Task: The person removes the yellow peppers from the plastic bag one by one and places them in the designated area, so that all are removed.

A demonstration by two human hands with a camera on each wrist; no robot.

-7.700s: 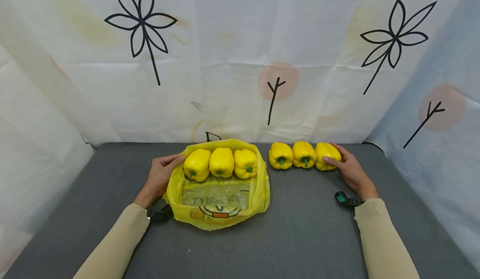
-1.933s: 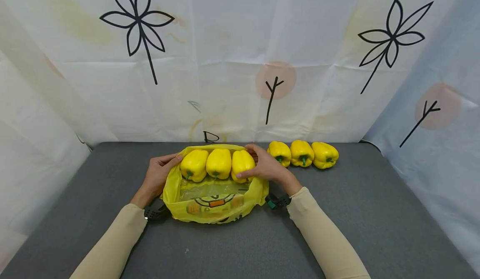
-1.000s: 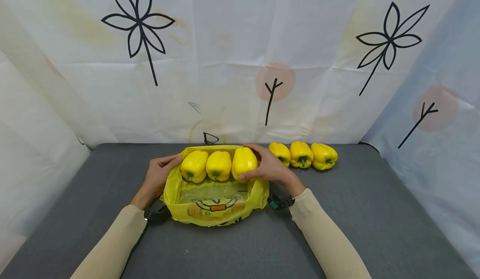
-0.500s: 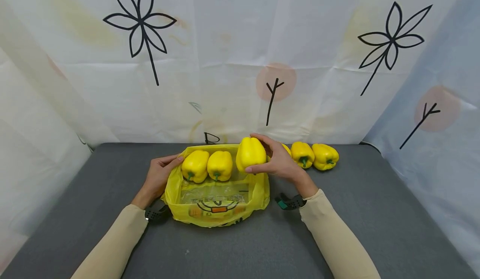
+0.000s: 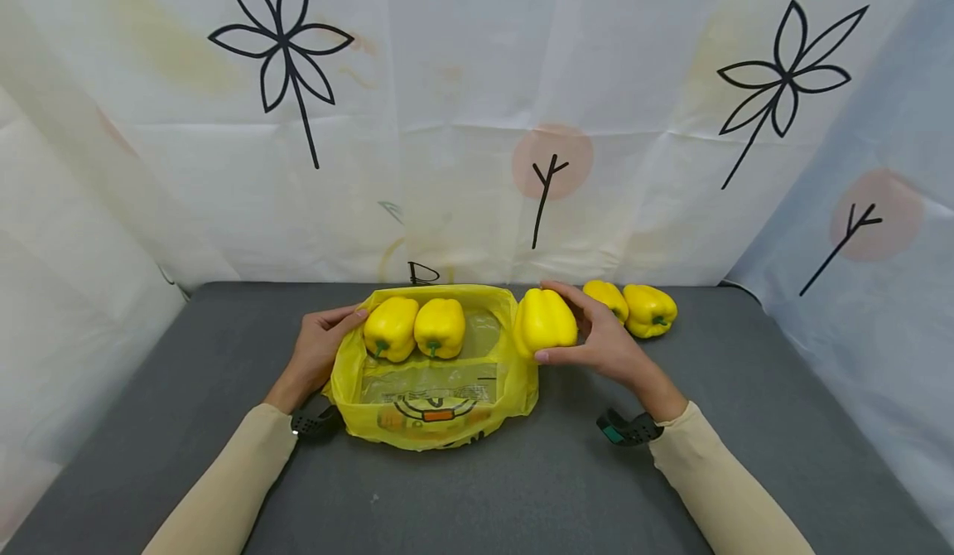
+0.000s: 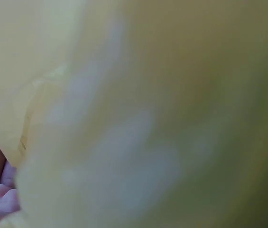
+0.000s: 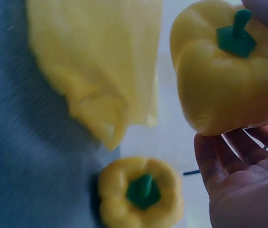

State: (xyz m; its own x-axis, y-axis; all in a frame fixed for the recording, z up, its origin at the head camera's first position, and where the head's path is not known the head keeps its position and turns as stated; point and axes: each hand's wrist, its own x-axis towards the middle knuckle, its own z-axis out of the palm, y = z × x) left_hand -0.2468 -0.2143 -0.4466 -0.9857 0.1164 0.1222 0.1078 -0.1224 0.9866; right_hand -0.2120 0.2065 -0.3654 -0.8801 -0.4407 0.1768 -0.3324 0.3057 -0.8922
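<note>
A yellow plastic bag (image 5: 514,373) lies with its mouth open on the table, and my left hand (image 5: 320,352) holds its left rim between thumb and fingers. Two yellow bell peppers, one left (image 5: 391,329) and one right (image 5: 440,328), sit inside along the back. My right hand (image 5: 607,344) grips another bell pepper (image 5: 546,323) at the bag's right rim. In the right wrist view that bell pepper (image 7: 228,85) shows its green stem, with fingers beneath it. Blurred bag plastic (image 6: 124,114) fills most of the left wrist view.
On the grey table (image 5: 477,497), a bell pepper (image 5: 650,310) lies at the back right. Beside it another bell pepper (image 5: 605,296) is partly covered by my right hand. A white printed curtain (image 5: 447,124) rises behind the table edge.
My right hand has moved from the right end of the outside row to the bag. It has lifted out the rightmost bell pepper and carried it right. The left hand stays put.
</note>
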